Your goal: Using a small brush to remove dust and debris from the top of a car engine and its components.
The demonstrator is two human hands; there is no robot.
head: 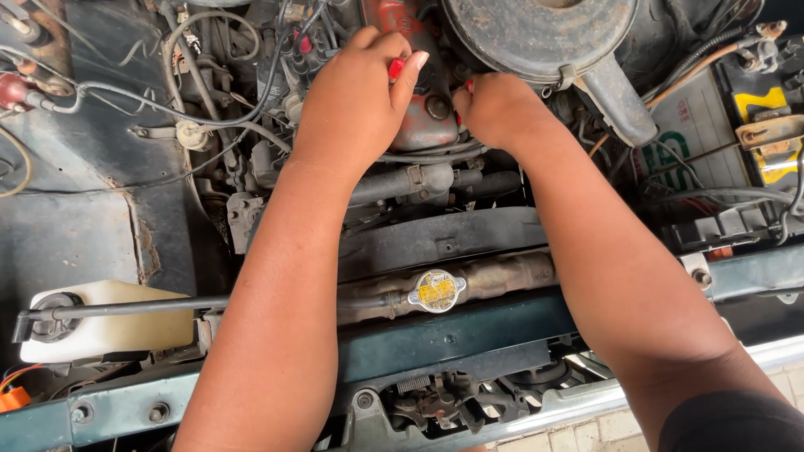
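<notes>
I look down into an old car's engine bay. My left hand (356, 96) reaches in over the reddish engine cover (423, 125), its fingers bent and resting on the cover near some black cables. My right hand (498, 109) is curled into a fist just below the round black air cleaner (536, 33), beside a dark round cap (436, 107) on the cover. What its fingers pinch is hidden. Both forearms cross over the radiator (494, 276).
A radiator cap with a yellow label (436, 290) sits between my arms. A white fluid reservoir (109, 322) and a hood prop rod (134, 308) lie at the left. A battery (720, 125) stands at the right. Wires and hoses crowd the upper left.
</notes>
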